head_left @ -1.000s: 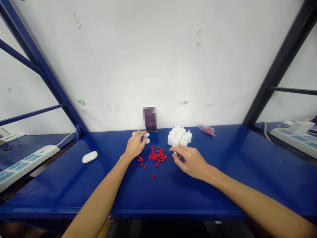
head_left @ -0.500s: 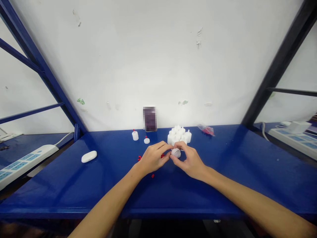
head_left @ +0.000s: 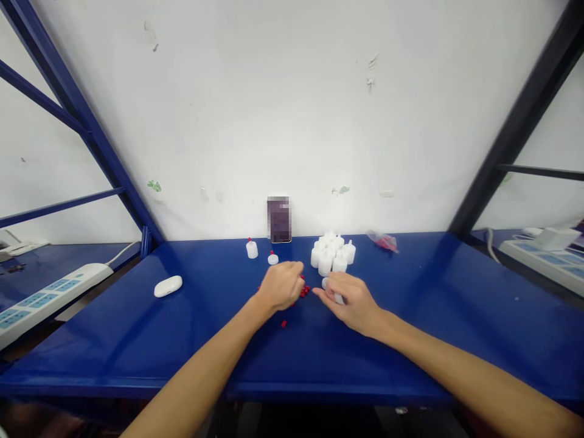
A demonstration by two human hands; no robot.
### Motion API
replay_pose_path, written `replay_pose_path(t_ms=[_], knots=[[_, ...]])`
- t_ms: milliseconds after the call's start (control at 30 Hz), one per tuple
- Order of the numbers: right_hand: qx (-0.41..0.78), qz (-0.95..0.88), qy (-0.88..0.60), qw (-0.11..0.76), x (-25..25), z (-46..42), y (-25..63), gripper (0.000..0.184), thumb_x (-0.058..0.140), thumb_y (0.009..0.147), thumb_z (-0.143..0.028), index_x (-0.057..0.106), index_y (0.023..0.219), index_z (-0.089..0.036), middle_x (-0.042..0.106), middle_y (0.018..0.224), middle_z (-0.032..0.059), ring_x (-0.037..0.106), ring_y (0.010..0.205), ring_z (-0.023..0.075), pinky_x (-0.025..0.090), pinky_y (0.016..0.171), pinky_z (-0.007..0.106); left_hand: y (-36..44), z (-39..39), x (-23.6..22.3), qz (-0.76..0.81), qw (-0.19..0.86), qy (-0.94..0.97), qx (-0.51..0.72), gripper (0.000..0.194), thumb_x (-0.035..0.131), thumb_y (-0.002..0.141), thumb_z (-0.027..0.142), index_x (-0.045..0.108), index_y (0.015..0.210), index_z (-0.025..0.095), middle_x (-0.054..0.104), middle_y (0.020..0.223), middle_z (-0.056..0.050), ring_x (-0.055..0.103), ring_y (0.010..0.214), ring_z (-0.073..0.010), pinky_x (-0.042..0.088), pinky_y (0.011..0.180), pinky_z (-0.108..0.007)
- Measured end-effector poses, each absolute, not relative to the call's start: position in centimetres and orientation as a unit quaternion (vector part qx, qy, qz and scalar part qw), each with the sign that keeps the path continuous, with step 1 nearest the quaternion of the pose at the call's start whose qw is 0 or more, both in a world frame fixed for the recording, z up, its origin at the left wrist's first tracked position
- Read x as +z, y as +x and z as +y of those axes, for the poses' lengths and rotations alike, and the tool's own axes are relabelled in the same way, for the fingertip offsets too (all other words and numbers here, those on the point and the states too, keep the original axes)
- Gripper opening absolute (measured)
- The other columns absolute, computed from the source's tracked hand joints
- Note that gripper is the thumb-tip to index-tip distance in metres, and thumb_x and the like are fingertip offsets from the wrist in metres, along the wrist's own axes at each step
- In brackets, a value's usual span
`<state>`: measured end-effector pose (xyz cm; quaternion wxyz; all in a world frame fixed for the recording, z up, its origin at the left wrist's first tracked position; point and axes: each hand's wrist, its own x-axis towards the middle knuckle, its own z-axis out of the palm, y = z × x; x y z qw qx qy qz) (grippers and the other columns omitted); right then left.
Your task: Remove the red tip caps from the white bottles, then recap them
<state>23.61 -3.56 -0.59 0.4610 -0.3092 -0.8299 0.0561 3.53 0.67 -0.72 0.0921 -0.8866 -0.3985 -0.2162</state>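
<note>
My right hand (head_left: pixel 352 302) is wrapped round a small white plastic bottle (head_left: pixel 339 298), and parts of it show between the fingers. My left hand (head_left: pixel 281 286) is closed, back of the hand upward, over the small red caps (head_left: pixel 305 292) scattered on the blue table; whatever its fingertips pinch is hidden. One red cap (head_left: pixel 283 323) lies apart, nearer the front edge. Behind my right hand several white squeeze bottles (head_left: pixel 325 263) stand in a cluster. Farther left stand an upright white bottle with a red tip (head_left: pixel 252 249) and a lower white piece, also red-tipped (head_left: pixel 272 258).
A dark phone-like object (head_left: pixel 280 220) leans on the wall. A clear bag with red pieces (head_left: pixel 384 241) lies at the back right. Toward the left is a white oval case (head_left: pixel 168 286). Power strips (head_left: pixel 55 298) lie beyond the frame posts on both sides.
My hands have come apart. The left has turned down toward the red caps with its fingers curled in, while the right has closed further round the bottle. The view has shifted slightly.
</note>
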Motion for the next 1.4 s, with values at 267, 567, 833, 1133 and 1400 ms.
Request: replay_pose_path(t_ms=[267,567,833,1133,1400], knots=[[-0.035,-0.834,-0.413,0.364,0.6,-1.8,26.4,0.028,0.044,0.095,-0.02,0.061,0.117,-0.018,0.064,0.108,0.0114,0.059,0.1,0.0257,0.049,0.087,0.041,-1.7,2.2,1.0,-0.48,0.037,-0.867,-0.129,0.035,0.036,0.094,0.034,0.045,0.063,0.02,0.051,0.056,-0.001,0.047,0.05,-0.0163,0.024,0.052,-0.03],[-0.037,-0.864,-0.461,0.2,-0.8,-1.8,25.8,0.021,0.05,0.091,-0.019,0.064,0.106,-0.017,0.06,0.101,0.0081,0.063,0.078,0.0188,0.048,0.067,0.029,-1.5,2.9,-0.2,-0.55,0.049,-0.826,-0.113,0.039,0.04,0.093,0.053,0.056,0.077,0.021,0.06,0.066,-0.002,0.057,0.061,-0.0198,0.03,0.055,-0.029],[-0.087,-0.858,-0.474,0.175,-0.8,-2.0,25.7,0.015,0.052,0.087,-0.015,0.06,0.1,-0.018,0.057,0.095,0.0064,0.058,0.066,0.0159,0.037,0.053,0.026,-2.3,4.8,-1.3,-0.602,0.057,-0.777,-0.172,0.031,0.032,0.099,0.038,0.048,0.124,0.027,0.064,0.108,-0.007,0.064,0.086,-0.0237,0.04,0.065,-0.03],[0.078,-0.859,-0.362,0.354,-0.4,-3.7,24.3,0.017,0.05,0.091,-0.019,0.052,0.108,-0.02,0.063,0.098,0.0052,0.059,0.057,0.0102,0.05,0.058,0.026,-0.3,3.2,0.1,-0.48,0.003,-0.806,-0.347,0.019,0.043,0.096,0.033,0.05,0.085,0.019,0.053,0.072,0.001,0.048,0.063,-0.0138,0.035,0.06,-0.026],[0.126,-0.85,-0.274,0.432,-0.6,-3.8,23.8,0.025,0.065,0.086,-0.028,0.051,0.106,-0.022,0.065,0.095,0.0037,0.063,0.081,0.0169,0.052,0.074,0.03,4.4,-0.9,-0.2,-0.256,0.005,-0.904,-0.341,0.031,0.03,0.099,0.023,0.046,0.073,0.018,0.05,0.07,-0.002,0.045,0.063,-0.0136,0.035,0.061,-0.028]])
